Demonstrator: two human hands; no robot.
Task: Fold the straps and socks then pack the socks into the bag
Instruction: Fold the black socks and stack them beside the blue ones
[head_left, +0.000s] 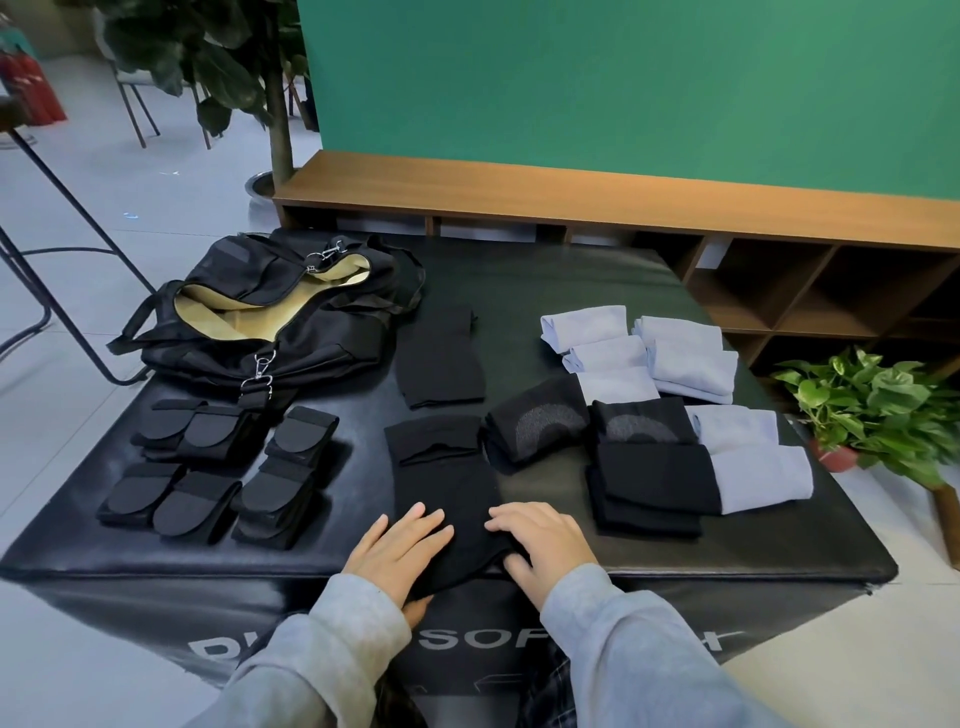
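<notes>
- Lettering in white is showing on the black desk front, partly hidden by sleeves; only "SOF" is reading clearly.
- Desk is sitting before a green wall, a wooden shelf unit, two potted plants.
- Six folded black straps are lying at left, below the open black bag.
- Light blue folded socks, about seven, are lying at right; four black folded bundles beside them.
- Left hand is gripping the black sock; right hand, its grip curled, is pressing it.
</notes>
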